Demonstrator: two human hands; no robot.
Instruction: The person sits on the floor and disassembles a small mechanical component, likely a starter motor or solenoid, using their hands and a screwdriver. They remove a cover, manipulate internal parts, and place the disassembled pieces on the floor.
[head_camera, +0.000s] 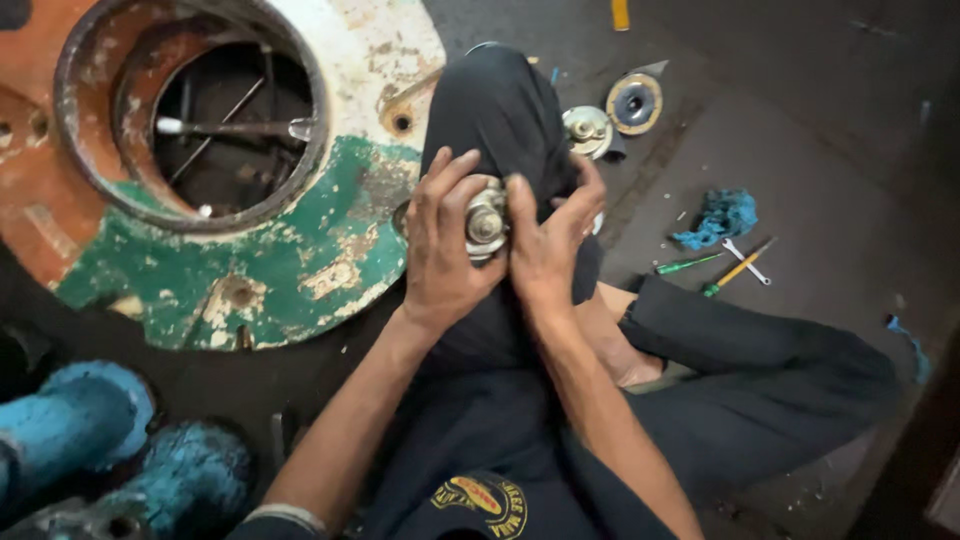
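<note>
A small round metal part (486, 224) with a nut at its centre is gripped between both my hands, above my raised knee in dark trousers. My left hand (443, 245) wraps its left side, fingers curled over the top. Pressed against its right side is my right hand (552, 240), thumb beside the part. Just left of my hands lies a large round flange (300, 270) with flaking green, white and orange paint and a wide central opening (215, 125) showing rods inside.
On the dark floor to the right lie a blue rag (720, 217), a green-handled screwdriver (688, 264), a yellow-handled screwdriver (738, 268) and a small spanner (748, 262). Two metal discs (633, 102) (587, 130) rest beyond my knee. Blue pipe pieces (90, 420) sit at lower left.
</note>
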